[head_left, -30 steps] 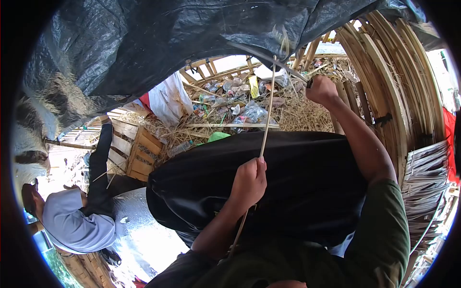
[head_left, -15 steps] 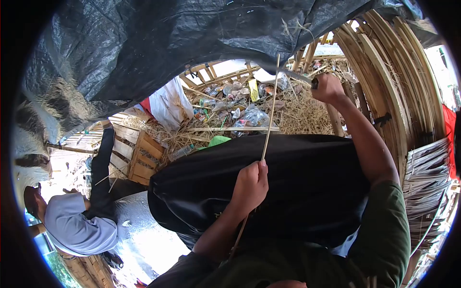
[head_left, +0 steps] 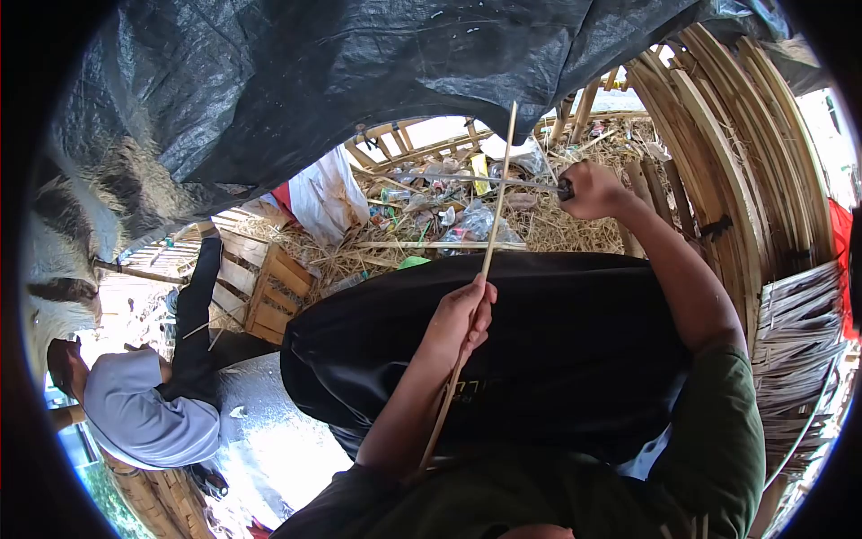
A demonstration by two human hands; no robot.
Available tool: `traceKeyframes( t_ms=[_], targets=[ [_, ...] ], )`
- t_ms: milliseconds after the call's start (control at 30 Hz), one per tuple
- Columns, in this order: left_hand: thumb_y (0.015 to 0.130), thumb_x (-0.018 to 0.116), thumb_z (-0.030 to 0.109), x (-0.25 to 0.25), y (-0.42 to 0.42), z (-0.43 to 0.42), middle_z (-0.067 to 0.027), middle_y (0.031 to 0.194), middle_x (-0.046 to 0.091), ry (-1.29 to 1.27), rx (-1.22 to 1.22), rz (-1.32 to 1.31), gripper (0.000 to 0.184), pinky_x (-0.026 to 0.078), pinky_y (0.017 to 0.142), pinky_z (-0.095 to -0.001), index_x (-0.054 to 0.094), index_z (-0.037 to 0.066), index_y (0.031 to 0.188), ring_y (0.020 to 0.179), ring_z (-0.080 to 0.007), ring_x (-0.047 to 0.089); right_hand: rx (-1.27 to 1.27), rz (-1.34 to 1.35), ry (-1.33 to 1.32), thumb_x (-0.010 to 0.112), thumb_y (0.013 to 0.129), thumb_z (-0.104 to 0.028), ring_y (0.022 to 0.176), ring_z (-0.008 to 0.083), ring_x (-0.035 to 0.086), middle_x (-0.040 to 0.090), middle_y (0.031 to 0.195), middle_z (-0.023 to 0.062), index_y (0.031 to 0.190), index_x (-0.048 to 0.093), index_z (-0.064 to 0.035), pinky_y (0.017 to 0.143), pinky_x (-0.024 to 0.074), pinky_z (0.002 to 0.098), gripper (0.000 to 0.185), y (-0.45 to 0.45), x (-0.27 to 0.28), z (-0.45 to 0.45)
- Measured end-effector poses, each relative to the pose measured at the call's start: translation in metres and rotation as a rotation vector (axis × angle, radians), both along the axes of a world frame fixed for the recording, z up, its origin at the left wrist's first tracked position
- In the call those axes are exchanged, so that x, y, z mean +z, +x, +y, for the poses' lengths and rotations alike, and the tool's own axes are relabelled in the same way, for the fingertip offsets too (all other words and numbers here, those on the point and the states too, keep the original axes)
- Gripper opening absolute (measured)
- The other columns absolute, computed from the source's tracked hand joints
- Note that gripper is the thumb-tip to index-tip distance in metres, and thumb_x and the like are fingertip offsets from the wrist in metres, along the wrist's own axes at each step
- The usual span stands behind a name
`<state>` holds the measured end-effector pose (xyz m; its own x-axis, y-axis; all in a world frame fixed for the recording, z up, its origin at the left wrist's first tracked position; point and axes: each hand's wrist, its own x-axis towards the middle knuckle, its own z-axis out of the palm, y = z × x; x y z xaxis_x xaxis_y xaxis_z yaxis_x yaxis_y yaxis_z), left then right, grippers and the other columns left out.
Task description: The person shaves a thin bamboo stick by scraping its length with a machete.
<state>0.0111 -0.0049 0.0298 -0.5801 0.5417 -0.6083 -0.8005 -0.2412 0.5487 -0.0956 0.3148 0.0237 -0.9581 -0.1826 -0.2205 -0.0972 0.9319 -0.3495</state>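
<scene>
My left hand (head_left: 460, 319) is closed around a thin bamboo strip (head_left: 493, 241), which runs from near my torso up towards the dark tarp. In my right hand (head_left: 593, 190) is the dark handle of a knife (head_left: 530, 183), gripped in a fist. Its long thin blade points left and crosses the strip near the upper end; whether it touches the strip I cannot tell. Black cloth (head_left: 557, 341) covers my lap below both hands.
A dark tarp (head_left: 359, 63) hangs low overhead. Long bamboo slats (head_left: 736, 135) stand at the right. Beyond my lap lie straw and litter (head_left: 467, 216), with a wooden slatted crate (head_left: 280, 292) to the left. Another person (head_left: 153, 404) sits at the far left.
The knife has swung down and left, from angled above the strip's side to nearly level across it. My right hand moved slightly left and down. The strip's upper end shifted slightly left.
</scene>
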Motion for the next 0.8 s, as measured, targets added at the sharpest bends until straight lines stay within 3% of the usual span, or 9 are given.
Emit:
traceKeyframes(
  t_ms=[133, 367, 433, 600, 700, 733, 800],
  targets=[
    [0.103, 0.053, 0.036, -0.004, -0.001, 0.0, 0.0032, 0.054, 0.039, 0.167, 0.041, -0.008, 0.028, 0.027, 0.038, -0.0212, 0.055, 0.01, 0.095, 0.041, -0.0061, 0.034, -0.049, 0.021, -0.256, 0.079, 0.076, -0.023, 0.067, 0.0295, 0.067, 0.065, 0.069, 0.0166, 0.081, 0.065, 0.0015, 0.064, 0.0525, 0.039, 0.029, 0.015, 0.018, -0.012],
    [0.106, 0.042, 0.037, 0.004, 0.001, 0.003, 0.0042, 0.055, 0.038, 0.255, 0.112, 0.063, 0.031, 0.029, 0.04, -0.022, 0.053, 0.007, 0.102, 0.041, -0.0064, 0.034, 0.097, 0.219, -0.236, 0.082, 0.078, -0.028, 0.066, 0.0312, 0.068, 0.065, 0.069, 0.0187, 0.077, 0.065, 0.0029, 0.063, 0.0511, 0.0399, 0.035, 0.029, 0.017, -0.018],
    [0.106, 0.042, 0.033, 0.006, 0.003, 0.001, 0.0044, 0.055, 0.038, 0.339, 0.174, 0.008, 0.028, 0.029, 0.041, -0.0215, 0.052, 0.007, 0.102, 0.042, -0.0064, 0.035, 0.077, 0.164, -0.213, 0.082, 0.078, -0.037, 0.068, 0.0325, 0.068, 0.066, 0.069, 0.0195, 0.078, 0.068, 0.0027, 0.065, 0.0521, 0.0405, 0.042, 0.029, 0.021, -0.02],
    [0.105, 0.049, 0.019, -0.014, -0.005, -0.005, -0.0024, 0.074, 0.056, 0.703, 0.203, -0.009, 0.015, 0.035, 0.04, -0.0187, 0.051, 0.004, 0.107, 0.052, -0.006, 0.044, 0.131, -0.057, -0.204, 0.076, 0.08, -0.056, 0.074, 0.0353, 0.069, 0.067, 0.073, 0.0225, 0.081, 0.07, 0.0044, 0.074, 0.0541, 0.0441, 0.061, 0.041, 0.063, -0.045],
    [0.106, 0.048, 0.022, -0.018, -0.008, -0.005, -0.0044, 0.077, 0.06, 0.632, 0.2, -0.031, 0.02, 0.034, 0.037, -0.0166, 0.052, 0.003, 0.111, 0.05, -0.005, 0.044, 0.176, -0.089, -0.199, 0.065, 0.085, -0.065, 0.063, 0.0285, 0.064, 0.065, 0.067, 0.0168, 0.075, 0.069, 0.0011, 0.062, 0.0503, 0.0419, 0.067, 0.045, 0.06, -0.057],
    [0.107, 0.049, 0.023, -0.018, -0.007, -0.003, -0.004, 0.076, 0.06, 0.561, 0.22, 0.026, 0.023, 0.031, 0.034, -0.0166, 0.055, 0.001, 0.11, 0.046, -0.0036, 0.041, 0.2, -0.099, -0.192, 0.056, 0.087, -0.072, 0.064, 0.033, 0.066, 0.063, 0.065, 0.0195, 0.076, 0.069, 0.0017, 0.063, 0.0514, 0.0454, 0.075, 0.048, 0.06, -0.061],
    [0.106, 0.05, 0.023, -0.02, -0.004, -0.001, -0.0036, 0.073, 0.059, 0.385, 0.228, 0.128, 0.023, 0.032, 0.033, -0.0167, 0.055, 0.001, 0.109, 0.045, -0.0034, 0.041, 0.23, -0.062, -0.178, 0.057, 0.087, -0.071, 0.066, 0.0364, 0.066, 0.063, 0.065, 0.021, 0.075, 0.068, 0.0024, 0.066, 0.0526, 0.0473, 0.075, 0.053, 0.052, -0.069]
  ],
)
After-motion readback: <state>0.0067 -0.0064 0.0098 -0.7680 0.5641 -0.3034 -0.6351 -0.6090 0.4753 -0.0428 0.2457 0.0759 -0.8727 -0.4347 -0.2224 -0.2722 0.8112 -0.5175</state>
